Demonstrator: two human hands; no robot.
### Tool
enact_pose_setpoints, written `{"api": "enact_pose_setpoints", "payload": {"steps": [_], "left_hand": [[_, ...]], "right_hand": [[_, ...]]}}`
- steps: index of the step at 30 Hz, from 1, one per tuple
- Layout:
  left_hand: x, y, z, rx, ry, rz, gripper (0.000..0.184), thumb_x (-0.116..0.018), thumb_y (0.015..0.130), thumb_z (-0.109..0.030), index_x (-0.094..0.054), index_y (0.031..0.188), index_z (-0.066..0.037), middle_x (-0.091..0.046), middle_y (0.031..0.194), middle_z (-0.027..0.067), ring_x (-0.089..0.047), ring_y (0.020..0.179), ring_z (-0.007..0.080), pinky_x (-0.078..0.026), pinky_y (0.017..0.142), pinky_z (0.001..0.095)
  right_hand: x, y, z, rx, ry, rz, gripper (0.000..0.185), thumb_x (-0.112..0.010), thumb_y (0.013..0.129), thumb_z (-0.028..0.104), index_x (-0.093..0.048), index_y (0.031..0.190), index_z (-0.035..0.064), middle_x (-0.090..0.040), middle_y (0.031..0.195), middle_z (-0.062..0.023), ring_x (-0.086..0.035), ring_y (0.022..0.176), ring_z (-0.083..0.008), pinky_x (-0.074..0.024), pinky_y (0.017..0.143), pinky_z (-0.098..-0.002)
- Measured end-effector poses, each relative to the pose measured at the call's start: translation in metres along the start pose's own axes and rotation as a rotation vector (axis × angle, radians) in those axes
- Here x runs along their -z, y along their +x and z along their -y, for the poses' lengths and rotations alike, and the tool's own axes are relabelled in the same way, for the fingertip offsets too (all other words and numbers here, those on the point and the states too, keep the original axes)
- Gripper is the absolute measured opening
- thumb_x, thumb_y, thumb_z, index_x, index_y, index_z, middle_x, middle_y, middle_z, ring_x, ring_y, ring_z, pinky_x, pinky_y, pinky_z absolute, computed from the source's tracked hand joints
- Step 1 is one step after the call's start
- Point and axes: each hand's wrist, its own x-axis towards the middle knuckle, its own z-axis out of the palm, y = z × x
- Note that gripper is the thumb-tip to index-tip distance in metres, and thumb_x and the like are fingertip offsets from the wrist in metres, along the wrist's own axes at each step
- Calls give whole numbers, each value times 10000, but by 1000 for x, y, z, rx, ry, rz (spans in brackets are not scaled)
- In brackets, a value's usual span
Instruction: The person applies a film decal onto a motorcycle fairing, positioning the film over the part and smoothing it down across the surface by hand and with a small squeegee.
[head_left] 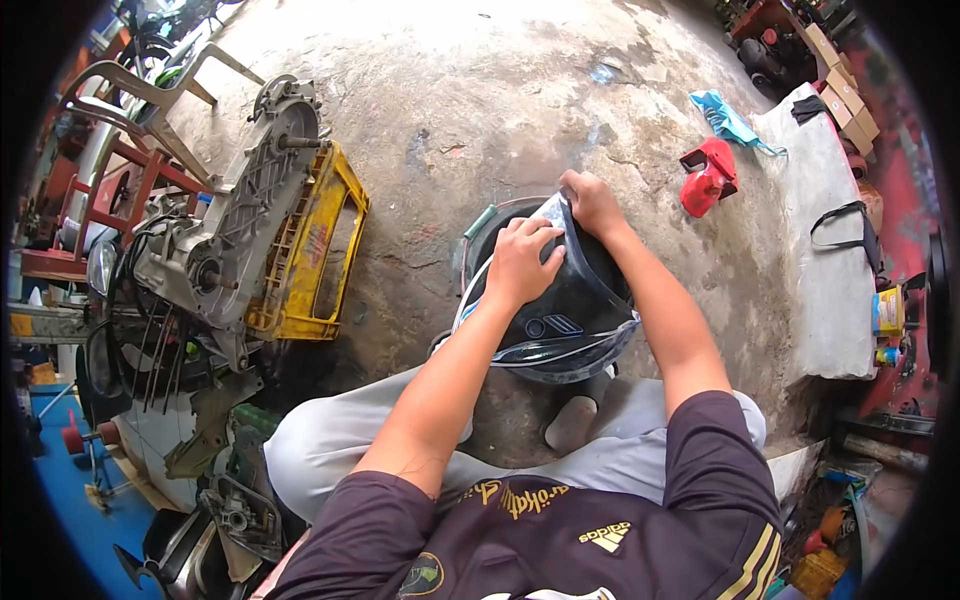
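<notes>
A glossy black plastic panel (580, 265), like a motorcycle body panel, is held over a dark bucket (478, 250) between my knees. At its far tip, my right hand (592, 205) is closed around the edge. My left hand (522, 262) presses on the panel's left side with bent fingers, the thumb apart; whether something thin lies beneath them is hidden. A pale, whitish-blue patch (552, 211) shows on the panel between both hands. The bucket's wire handle has a green grip (481, 221). A thin white strip runs along the panel's near side.
At left, a grey metal engine casing (250, 190) leans on a yellow crate (335, 250), near chairs (150, 90) and loose parts. On the concrete floor (430, 110) lie a red plastic part (709, 178) and a blue cloth (727, 120). A pale ledge (825, 270) stands at right.
</notes>
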Motion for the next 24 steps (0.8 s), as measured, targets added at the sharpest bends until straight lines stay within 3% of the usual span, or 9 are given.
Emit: {"api": "enact_pose_setpoints", "payload": {"steps": [8, 14, 21, 24], "left_hand": [[2, 0, -2, 17, -12, 8, 260, -788, 873, -223, -794, 1110, -116, -740, 1202, 87, -646, 1193, 324, -493, 1052, 467], [2, 0, 1, 27, -8, 10, 256, -785, 879, -229, -793, 1111, -121, -740, 1198, 81, -648, 1186, 313, -492, 1049, 461], [0, -1, 1, 31, -2, 21, 255, -790, 879, -232, -788, 1109, -121, -739, 1199, 75, -649, 1181, 309, -495, 1047, 456], [0, -1, 2, 26, -11, 10, 250, -795, 877, -224, -788, 1101, -115, -739, 1198, 79, -649, 1178, 314, -497, 1048, 461]], "right_hand": [[28, -18, 26, 145, -34, 66, 149, -585, 933, 14, -678, 1046, 39, -707, 920, -219, -698, 948, -426, -569, 829, -516], [12, 7, 22, 70, -131, 92, 183, -591, 907, -4, -693, 1053, 38, -704, 907, -221, -695, 926, -426, -567, 838, -514], [22, -17, 29, 164, -33, 63, 153, -610, 918, 5, -699, 1038, 40, -710, 928, -230, -701, 929, -443, -571, 807, -522], [15, -5, 24, 53, -74, 62, 147, -609, 931, 11, -700, 1040, 50, -709, 926, -234, -704, 921, -448, -572, 800, -521]]}}
